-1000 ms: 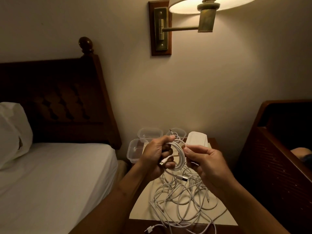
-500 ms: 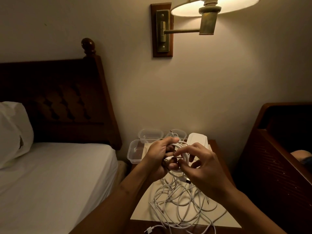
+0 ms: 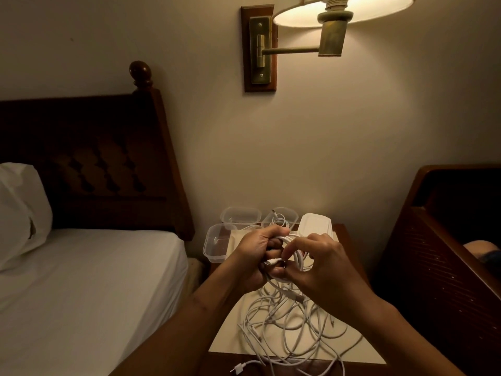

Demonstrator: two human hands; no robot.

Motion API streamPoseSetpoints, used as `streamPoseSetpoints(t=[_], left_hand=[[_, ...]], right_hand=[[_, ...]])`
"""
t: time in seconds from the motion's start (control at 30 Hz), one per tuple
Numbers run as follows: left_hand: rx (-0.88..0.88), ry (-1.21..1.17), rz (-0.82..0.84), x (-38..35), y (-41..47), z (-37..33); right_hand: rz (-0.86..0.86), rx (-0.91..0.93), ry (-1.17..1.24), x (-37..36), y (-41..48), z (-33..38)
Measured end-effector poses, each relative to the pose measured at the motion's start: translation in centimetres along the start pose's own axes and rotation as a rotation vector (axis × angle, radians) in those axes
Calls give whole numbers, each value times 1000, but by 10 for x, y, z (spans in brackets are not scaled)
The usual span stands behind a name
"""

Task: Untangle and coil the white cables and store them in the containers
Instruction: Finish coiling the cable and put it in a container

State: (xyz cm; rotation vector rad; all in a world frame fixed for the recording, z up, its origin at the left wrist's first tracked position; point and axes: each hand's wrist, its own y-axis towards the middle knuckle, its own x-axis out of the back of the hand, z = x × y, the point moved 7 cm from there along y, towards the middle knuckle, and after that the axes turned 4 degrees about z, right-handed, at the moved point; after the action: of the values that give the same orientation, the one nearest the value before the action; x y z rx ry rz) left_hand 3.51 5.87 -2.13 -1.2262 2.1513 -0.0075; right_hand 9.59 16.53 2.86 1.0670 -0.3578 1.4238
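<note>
My left hand (image 3: pixel 256 253) grips a small coil of white cable (image 3: pixel 294 255) above the nightstand. My right hand (image 3: pixel 322 270) meets it from the right, its fingertips pinching the cable's end near the plug (image 3: pixel 272 262) at the coil. Below the hands a tangle of white cables (image 3: pixel 292 329) lies loose on the nightstand's pale top (image 3: pixel 360 346). At the back stand clear plastic containers: one at the left (image 3: pixel 215 245), one behind it (image 3: pixel 240 217), one holding a cable (image 3: pixel 280 217), and one with a white lid on (image 3: pixel 315 225).
A bed with a white sheet (image 3: pixel 81 289) and pillow (image 3: pixel 19 210) lies to the left, under a dark wooden headboard (image 3: pixel 95 164). A dark wooden furniture piece (image 3: pixel 447 253) stands at the right. A wall lamp (image 3: pixel 333 20) hangs overhead. One plug (image 3: pixel 238 369) dangles off the front edge.
My right hand has moved left from beside the coil onto it, and its fingers now work the cable end at the coil. My left hand keeps its hold.
</note>
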Motion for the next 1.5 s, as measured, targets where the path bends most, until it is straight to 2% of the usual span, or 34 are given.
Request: streamPoseSetpoints(t=[0.1, 0.27, 0.4, 0.63, 0.73, 0.83, 1.0, 1.17, 1.27, 1.3, 1.33, 1.43, 1.5], left_hand=[[-5, 43, -7, 0, 0, -1], [4, 118, -7, 1, 1, -3], [-14, 191, 8, -6, 0, -7], [-20, 149, -60, 2, 4, -2], [-14, 126, -53, 5, 2, 1], [-8, 68, -58, 14, -1, 2], [-11, -42, -5, 24, -10, -4], [-28, -39, 63, 17, -19, -14], [-34, 30, 77, 6, -22, -18], [-36, 45, 73, 3, -23, -20], [-37, 56, 70, 0, -23, -22], [-39, 100, 54, -5, -22, -25], [-42, 131, 45, -8, -22, -27]], right_hand=[[-37, 11, -103, -3, -2, -1], [-283, 178, -325, 13, -8, 16], [-376, 273, -20, 19, -3, 21], [-475, 164, 454, 30, 17, 7], [-450, 100, 666, 29, 24, -4], [-346, 70, 731, 30, 28, -16], [-269, 110, 646, 35, 23, -34], [-298, 439, 26, 32, 15, -22], [-357, 381, -315, 19, 14, -19], [-380, 314, -292, 17, 15, -18], [-376, 231, -165, 16, 15, -17], [-210, -117, 563, 1, 20, -31], [-111, -308, 935, -15, 19, -37]])
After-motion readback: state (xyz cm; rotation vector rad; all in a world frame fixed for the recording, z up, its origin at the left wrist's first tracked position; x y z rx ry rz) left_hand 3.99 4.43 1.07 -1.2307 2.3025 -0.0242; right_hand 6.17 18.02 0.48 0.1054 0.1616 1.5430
